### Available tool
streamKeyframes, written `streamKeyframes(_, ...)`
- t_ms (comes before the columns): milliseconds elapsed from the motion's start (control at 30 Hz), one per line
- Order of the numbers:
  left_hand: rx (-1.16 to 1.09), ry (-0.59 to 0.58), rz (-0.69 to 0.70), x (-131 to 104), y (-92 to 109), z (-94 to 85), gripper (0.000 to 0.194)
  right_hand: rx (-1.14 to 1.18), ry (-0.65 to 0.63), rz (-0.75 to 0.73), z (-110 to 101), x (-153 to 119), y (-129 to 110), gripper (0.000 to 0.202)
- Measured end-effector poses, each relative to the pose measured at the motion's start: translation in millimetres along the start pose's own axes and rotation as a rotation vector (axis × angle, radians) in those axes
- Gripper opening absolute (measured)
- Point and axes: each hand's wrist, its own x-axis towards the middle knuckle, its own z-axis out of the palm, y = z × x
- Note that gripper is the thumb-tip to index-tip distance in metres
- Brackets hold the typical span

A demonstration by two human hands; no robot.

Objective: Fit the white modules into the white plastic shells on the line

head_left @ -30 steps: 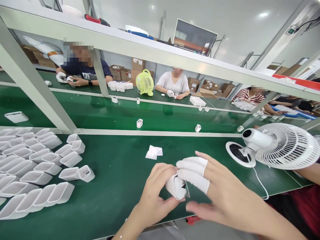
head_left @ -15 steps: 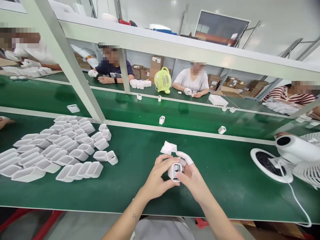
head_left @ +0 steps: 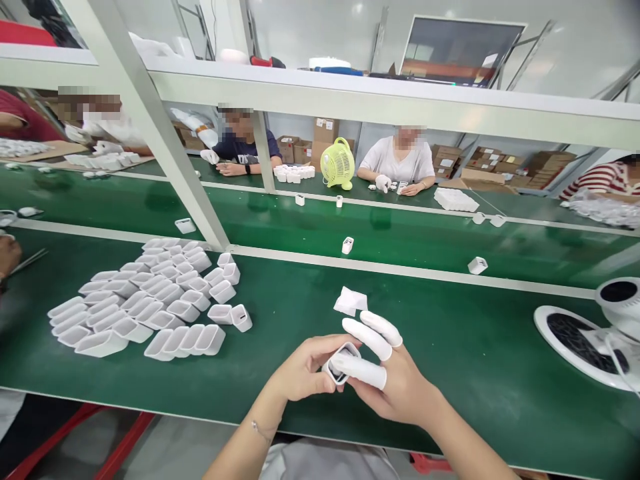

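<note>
My left hand (head_left: 306,367) is wrapped round a white hollow housing (head_left: 344,365), its open end facing up toward me. White finger covers sit on several fingers of my right hand (head_left: 385,363). One covered finger reaches into the housing's opening, two others stretch out above it, and the thumb is partly hidden beside it. What lies inside the housing is mostly hidden. Just beyond my hands, a crumpled white piece (head_left: 351,301) rests on the green table (head_left: 290,293).
Many white housings (head_left: 145,300) stand in rows at the left. A white fan (head_left: 580,340) is at the right. Several housings lie on the green belt (head_left: 400,250) behind a pale rail. A metal post (head_left: 155,127) rises at left. People sit across, near a yellow-green fan (head_left: 338,164).
The view has shifted, so the table's objects appear differently placed. My right hand's fingers have spread, and a covered finger now reaches into the housing where the thumb was.
</note>
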Motion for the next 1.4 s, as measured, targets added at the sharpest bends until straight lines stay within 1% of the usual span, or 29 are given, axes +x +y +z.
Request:
streamKeyframes(100,0.074,0.004,0.026,0,3,-0.5,0.056,0.006,0.012,-0.052,0,4,-2,0.030)
streamKeyframes(167,0.140,0.023,0.056,-1,3,-3.6,0.059,0.028,-0.023,-0.039,0,8,-5,0.030)
streamKeyframes(267,0.218,0.040,0.055,-2,3,-8.6,0.062,0.077,-0.133,0.038,-4,16,-7,0.033)
streamKeyframes(333,0.258,0.039,0.060,-2,7,-10.2,0.062,0.137,-0.234,0.072,-10,20,-6,0.034)
streamKeyframes(367,0.278,0.034,0.066,-2,10,-10.5,0.062,0.190,-0.254,0.090,-14,20,-3,0.035)
streamKeyframes(400,0.298,0.028,0.078,-2,14,-10.5,0.062,0.260,-0.240,0.117,-17,19,-1,0.036)
streamKeyframes(433,0.318,0.023,0.091,-2,18,-10.3,0.062,0.332,-0.189,0.157,-21,17,2,0.039)
streamKeyframes(467,0.342,0.018,0.104,-3,22,-10.2,0.062,0.390,-0.109,0.200,-24,15,4,0.042)
streamKeyframes(533,0.384,0.016,0.129,-4,28,-9.9,0.060,0.413,0.043,0.257,-29,9,7,0.045)
streamKeyframes(567,0.396,0.019,0.140,-4,31,-9.8,0.060,0.377,0.070,0.258,-29,7,7,0.044)
streamKeyframes(700,0.410,0.032,0.183,-4,36,-8.3,0.055,0.177,0.033,0.130,-25,4,-2,0.043)
streamKeyframes(800,0.425,0.021,0.209,-3,38,-6.0,0.052,0.115,0.076,0.097,-18,6,-9,0.044)
streamKeyframes(967,0.468,0.015,0.175,-5,41,-3.4,0.056,0.086,0.129,0.129,-11,2,-14,0.039)
streamKeyframes(1100,0.496,0.022,0.225,-6,41,-1.8,0.053,0.128,0.148,0.157,-9,-1,-16,0.035)
streamKeyframes(1167,0.509,0.031,0.244,-5,40,-0.4,0.051,0.136,0.162,0.153,-8,-1,-17,0.034)
streamKeyframes(1267,0.540,0.048,0.237,-4,40,2.0,0.048,0.143,0.185,0.161,-7,0,-18,0.032)
streamKeyframes(1400,0.650,0.102,0.227,-5,40,5.1,0.047,0.105,0.174,0.229,-7,4,-21,0.025)
